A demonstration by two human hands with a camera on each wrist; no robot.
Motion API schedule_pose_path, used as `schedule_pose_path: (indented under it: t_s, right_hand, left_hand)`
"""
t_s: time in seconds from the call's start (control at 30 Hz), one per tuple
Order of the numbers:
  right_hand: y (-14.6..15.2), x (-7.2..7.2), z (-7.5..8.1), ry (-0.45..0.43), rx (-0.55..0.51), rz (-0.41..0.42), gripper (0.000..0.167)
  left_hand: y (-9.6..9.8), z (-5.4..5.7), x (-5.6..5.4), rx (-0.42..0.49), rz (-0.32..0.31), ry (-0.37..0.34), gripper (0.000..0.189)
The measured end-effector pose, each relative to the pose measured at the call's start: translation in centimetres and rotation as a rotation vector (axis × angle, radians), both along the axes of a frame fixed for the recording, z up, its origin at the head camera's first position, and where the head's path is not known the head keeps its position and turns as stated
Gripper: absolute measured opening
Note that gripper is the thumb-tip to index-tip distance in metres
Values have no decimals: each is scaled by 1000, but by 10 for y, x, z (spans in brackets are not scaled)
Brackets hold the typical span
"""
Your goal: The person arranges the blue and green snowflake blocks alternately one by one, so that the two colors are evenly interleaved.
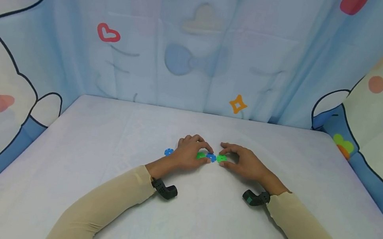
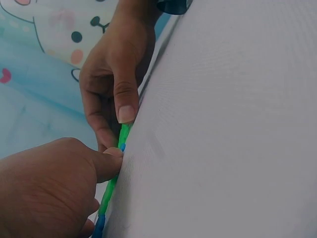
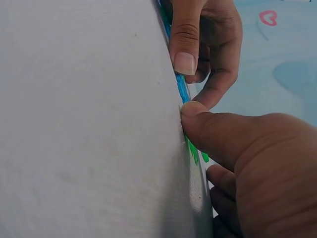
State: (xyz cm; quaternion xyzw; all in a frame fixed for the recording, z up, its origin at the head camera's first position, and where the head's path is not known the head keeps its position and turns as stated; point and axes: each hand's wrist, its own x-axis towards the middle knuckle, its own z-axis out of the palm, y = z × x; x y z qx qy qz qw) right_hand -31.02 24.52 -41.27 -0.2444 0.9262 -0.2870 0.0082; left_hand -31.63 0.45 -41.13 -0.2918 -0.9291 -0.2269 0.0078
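A row of small notched plastic discs lies on the white tabletop in the head view. My left hand [image 1: 189, 154] pinches a blue disc [image 1: 211, 157] between thumb and forefinger; a green disc [image 1: 201, 155] beside it is partly covered by that hand. At the row's right end, a green disc [image 1: 221, 158] is gripped by my right hand [image 1: 246, 164], with the thumb on its near side and fingers on its far side. The held discs sit edge to edge; whether they interlock I cannot tell. Another blue disc [image 1: 168, 152] shows left of my left wrist.
The white-covered table [image 1: 200, 224] stretches around both forearms. Behind it hangs a light blue curtain [image 1: 129, 72] with cartoon prints. Each wrist carries a black camera band, one on the left [image 1: 165, 190] and one on the right [image 1: 256, 198].
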Motion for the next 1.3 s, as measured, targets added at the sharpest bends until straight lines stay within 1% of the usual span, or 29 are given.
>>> schedule_pose_path:
  t_s: [0.33, 0.6, 0.83, 0.97, 1.1, 1.23, 1.3]
  right_hand:
    - [-2, -2, 2, 4, 11, 4, 31]
    - [-4, -4, 4, 6, 26, 0, 33]
    - [-4, -3, 4, -4, 28, 7, 34]
    - [-3, -3, 6, -2, 27, 17, 35]
    - [-3, -7, 7, -1, 24, 29, 35]
    - [-4, -7, 7, -3, 32, 24, 35]
    - [-3, -6, 6, -8, 40, 17, 35]
  left_hand:
    - [-1, 1, 0, -4, 5, 3, 30]
    - [-3, 2, -3, -5, 5, 3, 31]
    - [-4, 0, -2, -18, 6, 3, 31]
    - [-4, 2, -1, -15, 9, 12, 30]
    - [-5, 4, -2, -21, 16, 20, 30]
    - [-5, 4, -3, -22, 10, 8, 30]
    - [-4, 3, -3, -22, 9, 6, 30]
